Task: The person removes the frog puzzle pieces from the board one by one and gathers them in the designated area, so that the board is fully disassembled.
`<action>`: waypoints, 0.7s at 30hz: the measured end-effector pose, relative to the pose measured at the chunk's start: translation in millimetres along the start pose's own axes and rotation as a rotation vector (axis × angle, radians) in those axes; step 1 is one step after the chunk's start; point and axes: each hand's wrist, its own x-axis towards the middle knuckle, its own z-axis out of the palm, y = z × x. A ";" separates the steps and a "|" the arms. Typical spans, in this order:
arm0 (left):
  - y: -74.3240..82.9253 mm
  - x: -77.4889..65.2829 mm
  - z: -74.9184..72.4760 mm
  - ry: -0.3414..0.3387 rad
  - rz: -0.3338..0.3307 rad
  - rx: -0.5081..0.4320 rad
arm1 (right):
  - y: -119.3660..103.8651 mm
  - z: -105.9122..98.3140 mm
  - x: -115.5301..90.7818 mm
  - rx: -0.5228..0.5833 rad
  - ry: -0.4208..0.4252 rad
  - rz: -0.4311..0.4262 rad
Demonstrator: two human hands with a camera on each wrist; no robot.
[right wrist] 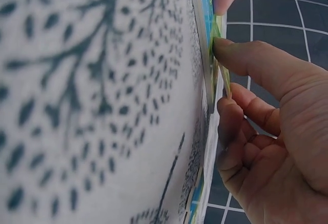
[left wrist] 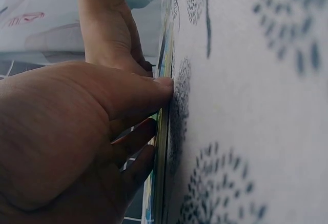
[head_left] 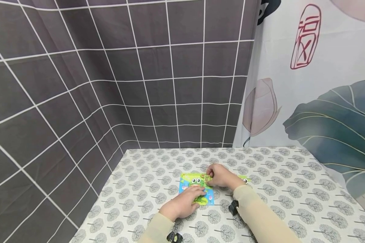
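A thin, flat board [head_left: 205, 201] with a cartoon green frog on a blue background, apparently a jigsaw, lies on the table. My left hand [head_left: 184, 202] rests over its lower left part with the fingers on the picture. In the left wrist view, the left thumb [left wrist: 154, 90] lies at the board's near edge. My right hand [head_left: 222, 176] is at the upper right of the board. There it pinches a thin green piece [right wrist: 226, 78] between thumb and fingertips. This piece stands tilted against the board's surface, and the fingers cover much of its picture.
Behind the right wrist shows another green piece [head_left: 244, 179] with an eye printed on it. A white cloth with grey tree prints [head_left: 140, 195] covers the table. A dark gridded curtain [head_left: 185, 94] hangs behind, and a pale floral curtain [head_left: 270, 111] hangs at the right.
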 end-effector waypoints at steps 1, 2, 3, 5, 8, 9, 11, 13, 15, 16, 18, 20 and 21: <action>0.0 -0.1 0.0 0.001 0.002 -0.001 | -0.1 -0.3 -0.5 -0.003 0.004 -0.001; 0.1 -0.3 -0.2 0.000 0.002 -0.003 | 0.1 -0.5 -0.9 -0.007 0.008 -0.003; 0.3 -0.4 -0.5 0.000 0.002 -0.003 | 0.5 -0.6 -1.2 -0.012 0.011 -0.004; 0.3 -0.4 -1.0 0.001 0.004 -0.002 | 1.0 -1.0 -1.7 -0.023 0.014 -0.006; 0.4 -0.1 -1.7 0.003 0.007 0.004 | 2.4 -0.9 -1.6 -0.039 0.016 -0.006; 0.2 0.1 -1.7 0.005 0.008 0.003 | 2.8 -0.8 -1.5 -0.040 0.016 -0.006; -0.1 0.4 -1.4 0.007 0.006 0.004 | 3.4 -0.9 -1.6 -0.041 0.017 -0.009; -0.2 0.1 -1.1 0.003 0.000 -0.003 | 3.6 -0.7 -2.0 -0.039 0.015 -0.007; -0.6 -0.1 -0.5 0.005 -0.003 -0.004 | 4.2 -0.2 -2.2 -0.032 0.017 -0.006; -0.9 -0.2 -0.1 0.005 -0.004 -0.005 | 4.3 -0.1 -2.5 -0.031 0.018 -0.007; -1.3 -0.7 0.2 0.007 -0.004 -0.008 | 4.2 -0.4 -3.2 -0.024 0.021 -0.007; -1.9 -0.8 0.9 0.011 0.003 -0.007 | 4.7 -0.4 -4.1 -0.022 0.035 -0.012; -2.1 -0.8 1.2 0.012 0.005 -0.008 | 4.8 -0.6 -4.7 -0.020 0.040 -0.012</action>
